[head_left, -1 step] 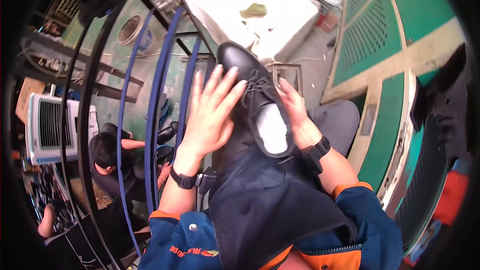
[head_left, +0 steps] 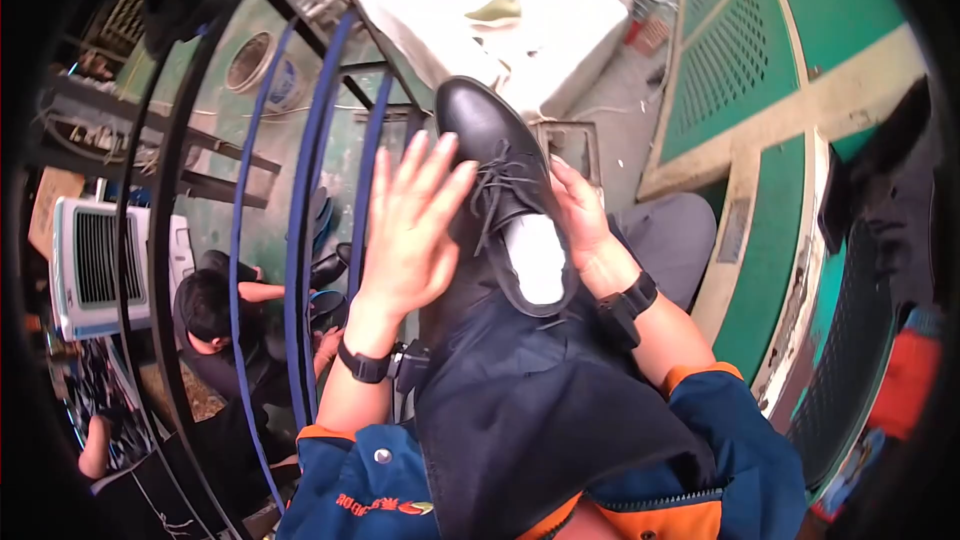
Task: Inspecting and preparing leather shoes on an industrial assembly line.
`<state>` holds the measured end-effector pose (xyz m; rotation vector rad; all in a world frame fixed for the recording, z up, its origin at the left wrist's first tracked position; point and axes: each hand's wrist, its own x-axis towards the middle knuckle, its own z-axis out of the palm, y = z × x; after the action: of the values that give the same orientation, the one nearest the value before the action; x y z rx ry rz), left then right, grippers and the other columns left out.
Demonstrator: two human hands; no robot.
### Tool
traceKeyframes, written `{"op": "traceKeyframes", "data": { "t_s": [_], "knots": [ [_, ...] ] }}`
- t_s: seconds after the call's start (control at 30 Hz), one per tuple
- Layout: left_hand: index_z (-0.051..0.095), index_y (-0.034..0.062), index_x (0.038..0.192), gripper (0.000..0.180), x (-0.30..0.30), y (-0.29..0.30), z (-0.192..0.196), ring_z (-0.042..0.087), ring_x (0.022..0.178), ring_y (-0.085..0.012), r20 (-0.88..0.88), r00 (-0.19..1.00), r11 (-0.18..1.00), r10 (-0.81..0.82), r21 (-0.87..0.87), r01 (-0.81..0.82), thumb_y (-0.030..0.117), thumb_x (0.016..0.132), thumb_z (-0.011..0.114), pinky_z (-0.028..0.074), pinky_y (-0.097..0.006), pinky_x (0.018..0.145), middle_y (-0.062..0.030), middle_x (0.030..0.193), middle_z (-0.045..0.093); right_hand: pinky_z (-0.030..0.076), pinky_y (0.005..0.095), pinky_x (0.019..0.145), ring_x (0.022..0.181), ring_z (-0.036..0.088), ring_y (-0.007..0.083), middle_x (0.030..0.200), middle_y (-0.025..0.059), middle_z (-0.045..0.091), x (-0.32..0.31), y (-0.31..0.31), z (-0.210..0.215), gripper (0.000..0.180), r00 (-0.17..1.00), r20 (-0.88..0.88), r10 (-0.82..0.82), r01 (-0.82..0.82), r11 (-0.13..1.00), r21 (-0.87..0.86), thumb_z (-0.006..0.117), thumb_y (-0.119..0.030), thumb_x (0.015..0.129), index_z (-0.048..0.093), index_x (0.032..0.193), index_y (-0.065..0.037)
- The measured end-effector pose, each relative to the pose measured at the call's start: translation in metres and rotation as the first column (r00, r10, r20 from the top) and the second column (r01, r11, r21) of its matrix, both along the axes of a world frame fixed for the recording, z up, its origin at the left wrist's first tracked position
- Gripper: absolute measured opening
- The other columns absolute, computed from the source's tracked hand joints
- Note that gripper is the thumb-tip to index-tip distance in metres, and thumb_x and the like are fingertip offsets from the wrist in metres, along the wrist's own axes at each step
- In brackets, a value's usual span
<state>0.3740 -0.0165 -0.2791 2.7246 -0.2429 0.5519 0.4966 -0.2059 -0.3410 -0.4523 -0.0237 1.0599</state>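
Note:
A black leather lace-up shoe (head_left: 478, 125) rests over my lap with its toe pointing away from me. Its laces (head_left: 503, 190) are tied across the top, and a white insole (head_left: 538, 265) shows in the opening. My right hand (head_left: 588, 225) holds the shoe along its right side; some of those fingers are hidden behind it. On the left side, my left hand (head_left: 408, 235) is spread flat, its fingertips close beside the laces. Whether those fingertips touch the leather I cannot tell. A dark apron (head_left: 540, 390) covers my lap below the heel.
Blue and black metal bars (head_left: 312, 190) rise on my left. Beyond them sit a person (head_left: 215, 315) in dark clothes, a white vented unit (head_left: 110, 265) and a bucket (head_left: 250, 62). A white-covered table (head_left: 560, 40) stands ahead; green panelling (head_left: 735, 80) lines the right.
My left hand has shifted left, from over the shoe's front to its edge, uncovering more of the toe and laces. The right hand keeps its hold.

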Motion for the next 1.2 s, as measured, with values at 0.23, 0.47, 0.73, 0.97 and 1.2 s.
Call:
{"op": "traceKeyframes", "data": {
  "t_s": [0.23,0.47,0.73,0.97,1.2],
  "knots": [
    [0.069,0.0018,0.099,0.028,-0.025,-0.033,0.010,0.069,0.090,-0.0266,0.187,0.954,0.954,-0.234,-0.147,0.263,0.022,0.080,0.064,0.046,-0.041,0.085,-0.0107,0.096,0.071,0.044,0.0377,0.106,0.118,0.059,0.0231,0.129,0.0117,0.063,-0.007,-0.009,-0.030,0.049,0.984,-0.062,-0.166,0.155,0.975,-0.158,0.037,-0.037,0.104,0.054,0.134,-0.002],
    [0.061,-0.0072,0.113,0.059,-0.024,-0.066,0.004,0.057,0.117,-0.0384,-0.268,0.949,0.986,-0.164,-0.067,0.151,0.037,0.077,0.074,0.037,-0.050,0.110,-0.0239,0.119,0.061,0.040,0.0389,0.109,0.122,0.056,0.0236,0.133,0.0135,0.059,-0.017,0.003,-0.026,0.052,0.988,0.015,-0.153,0.154,0.985,-0.072,0.032,-0.037,0.105,0.050,0.137,0.000],
    [0.056,-0.0173,0.110,0.056,-0.007,-0.057,-0.021,0.053,0.122,-0.0443,-0.372,0.854,0.928,-0.365,-0.216,0.302,0.027,0.079,0.071,0.033,-0.049,0.114,-0.0331,0.120,0.057,0.053,0.0365,0.093,0.101,0.067,0.0213,0.116,0.0127,0.068,-0.025,-0.001,-0.029,0.039,0.972,0.047,-0.231,0.234,0.968,-0.084,0.043,-0.032,0.103,0.058,0.123,-0.001],
    [0.061,-0.0037,0.109,0.036,-0.015,-0.059,-0.016,0.058,0.110,-0.0441,-0.304,0.917,0.905,-0.257,-0.409,0.118,0.019,0.083,0.071,0.042,-0.050,0.104,-0.0198,0.106,0.066,0.053,0.0364,0.095,0.105,0.066,0.0195,0.120,0.0108,0.065,-0.009,-0.006,-0.020,0.039,0.934,0.053,-0.354,0.358,0.927,-0.110,0.049,-0.030,0.104,0.052,0.131,-0.002],
    [0.062,-0.0031,0.100,0.023,-0.015,-0.047,-0.046,0.061,0.092,-0.0263,-0.418,0.819,0.565,-0.394,-0.813,-0.143,0.013,0.086,0.071,0.047,-0.037,0.088,-0.0143,0.095,0.062,0.055,0.0334,0.091,0.105,0.065,0.0168,0.120,0.0101,0.063,-0.002,-0.014,-0.013,0.039,0.934,0.135,-0.332,0.355,0.910,-0.216,0.053,-0.024,0.103,0.048,0.136,-0.002]
  ]
}}
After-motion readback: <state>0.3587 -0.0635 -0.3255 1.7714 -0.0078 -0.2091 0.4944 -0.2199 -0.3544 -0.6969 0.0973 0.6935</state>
